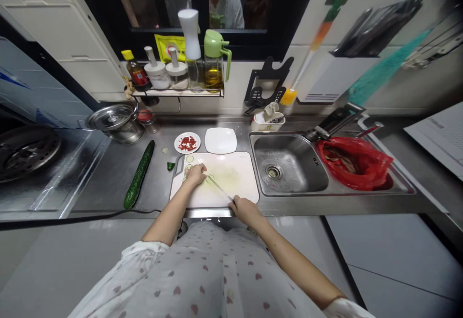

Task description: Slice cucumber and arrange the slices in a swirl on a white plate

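My left hand (196, 174) presses down on a piece of cucumber at the left side of the white cutting board (235, 176). Thin cucumber slices (210, 178) lie just right of my fingers. My right hand (245, 210) grips the handle of a knife (220, 190), whose blade runs up and left to the slices beside my left hand. A whole cucumber (138, 175) lies on the steel counter left of the board, with a cut green end piece (170, 166) near the board's corner.
A small plate of chopped red chili (187, 142) and an empty white square plate (220, 140) sit behind the board. The sink (289, 166) is to the right, with a red plastic bag (354, 161) beyond it. A pot (115, 121) and a condiment shelf (177, 72) stand at the back left.
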